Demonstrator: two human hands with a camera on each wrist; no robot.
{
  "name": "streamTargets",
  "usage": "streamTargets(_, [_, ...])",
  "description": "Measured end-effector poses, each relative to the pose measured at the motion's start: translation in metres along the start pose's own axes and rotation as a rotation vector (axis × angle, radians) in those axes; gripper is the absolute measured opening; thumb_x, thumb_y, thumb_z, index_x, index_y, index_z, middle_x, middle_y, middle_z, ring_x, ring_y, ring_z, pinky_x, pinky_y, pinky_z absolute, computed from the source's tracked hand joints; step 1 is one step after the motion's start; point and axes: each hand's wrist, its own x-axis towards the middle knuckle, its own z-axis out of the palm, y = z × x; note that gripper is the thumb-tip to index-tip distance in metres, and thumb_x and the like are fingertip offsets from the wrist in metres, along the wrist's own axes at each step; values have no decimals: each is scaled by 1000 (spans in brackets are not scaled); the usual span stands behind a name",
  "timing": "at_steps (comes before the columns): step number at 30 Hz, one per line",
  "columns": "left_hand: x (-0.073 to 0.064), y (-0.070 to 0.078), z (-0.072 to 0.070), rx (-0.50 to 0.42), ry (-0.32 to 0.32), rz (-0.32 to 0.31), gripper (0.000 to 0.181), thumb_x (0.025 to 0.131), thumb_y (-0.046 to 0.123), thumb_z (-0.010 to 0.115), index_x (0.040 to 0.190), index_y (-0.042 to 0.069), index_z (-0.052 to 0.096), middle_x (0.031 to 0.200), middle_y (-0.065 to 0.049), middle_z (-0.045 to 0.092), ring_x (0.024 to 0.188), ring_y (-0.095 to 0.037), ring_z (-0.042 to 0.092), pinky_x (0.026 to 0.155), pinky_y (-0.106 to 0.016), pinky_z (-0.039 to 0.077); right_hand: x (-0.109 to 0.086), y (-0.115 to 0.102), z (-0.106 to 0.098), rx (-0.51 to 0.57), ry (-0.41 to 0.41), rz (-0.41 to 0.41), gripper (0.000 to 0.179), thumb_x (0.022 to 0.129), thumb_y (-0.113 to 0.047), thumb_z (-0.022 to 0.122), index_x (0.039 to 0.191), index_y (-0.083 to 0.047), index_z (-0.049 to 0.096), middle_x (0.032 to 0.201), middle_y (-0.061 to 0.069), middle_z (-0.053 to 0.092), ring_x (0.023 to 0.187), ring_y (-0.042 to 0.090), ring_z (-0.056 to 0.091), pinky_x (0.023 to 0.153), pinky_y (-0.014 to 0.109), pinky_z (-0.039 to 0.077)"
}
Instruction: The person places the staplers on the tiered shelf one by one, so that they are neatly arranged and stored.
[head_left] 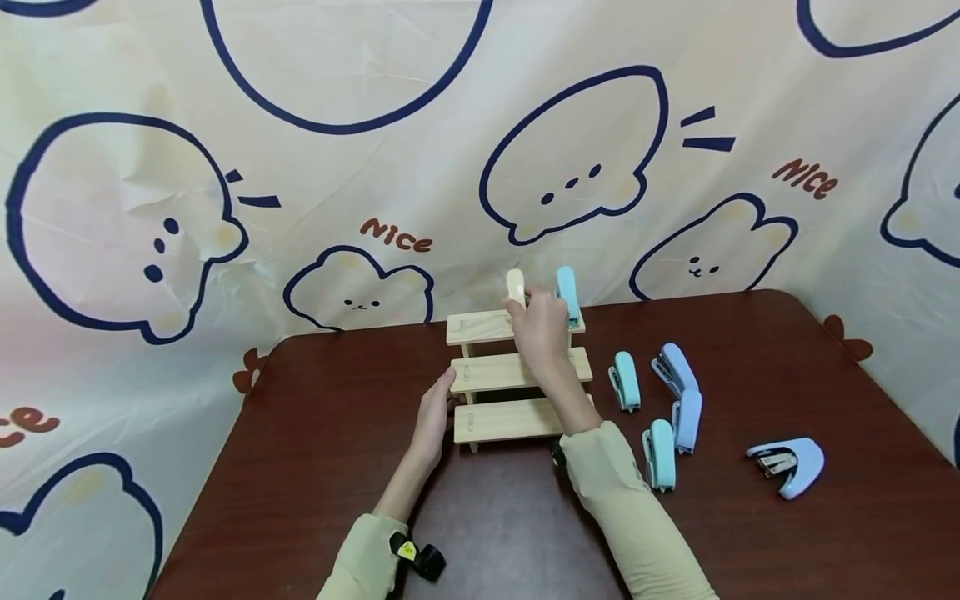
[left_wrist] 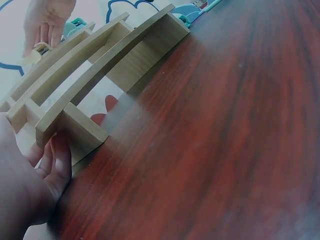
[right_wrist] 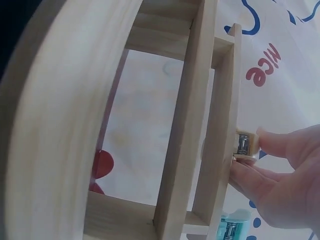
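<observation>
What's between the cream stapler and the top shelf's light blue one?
In the right wrist view, the fingers of the right hand, pinching the cream stapler, lie between it and the light blue stapler.

Stepped stand [head_left: 487,423] near the bench's [head_left: 330,467] 12 o'clock edge; left hand [head_left: 432,412] at its 9 o'clock end. Stapler A [head_left: 515,286], in right hand [head_left: 543,329], at top step; stapler B [head_left: 567,293] on that step, A's 3 o'clock. On bench, stand's 3 o'clock: stapler C [head_left: 626,381], then stapler D [head_left: 678,369]; stapler E [head_left: 687,419] at D's 6 o'clock. Stapler F [head_left: 661,454], C's 5 o'clock. Stapler G [head_left: 802,467], F's 3 o'clock.
</observation>
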Motion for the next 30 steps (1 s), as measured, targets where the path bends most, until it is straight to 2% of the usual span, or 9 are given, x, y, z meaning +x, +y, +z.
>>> streamTargets(6, [-1,0,-2,-1,1,-4,65,108,55,43,150,7,53,133,-15,60,112,-26,62,83,-35,52,-6,4,5,7,11,-36,36,98,-20,75,116,11,67,90,22,72,63,26,66,52,35,53])
streamTargets(11, [1,0,-2,3,-9,-15,62,110,49,41,149,2,52,126,-14,62,106,-23,63,78,-33,52,-13,5,4,4,31,-120,38,97,-15,76,118,14,63,90,25,70,71,32,69,59,40,57])
streamTargets(15, [2,2,-1,-4,-16,-16,59,112,44,40,146,-2,53,121,-14,63,104,-23,63,78,-33,53,-20,0,-7,28,46,-199,38,99,-14,73,121,15,62,89,24,69,70,33,68,58,42,56])
streamTargets(19, [1,2,0,-2,-11,-11,63,110,50,42,150,3,52,132,-15,61,112,-26,62,82,-34,52,-27,2,-23,59,65,-260,37,100,-13,70,123,15,63,105,29,72,91,39,73,75,48,59])
streamTargets(22, [0,2,0,-5,-5,-4,65,108,55,43,150,6,53,133,-14,61,112,-26,62,83,-34,52,-30,7,-37,66,74,-251,37,101,-13,69,126,14,63,113,28,72,104,41,71,87,52,57])
streamTargets(26, [0,2,1,-26,1,-9,62,108,56,44,143,7,59,118,-10,64,103,-22,64,81,-34,52,-33,20,-57,76,76,-206,41,102,-15,67,131,14,59,112,27,72,98,40,73,83,51,59])
streamTargets(30, [0,2,1,-7,7,-18,66,107,57,44,148,7,55,125,-13,64,109,-25,63,82,-34,51,-31,33,-75,83,96,-178,42,103,-14,66,134,14,57,111,28,72,97,40,74,81,49,59])
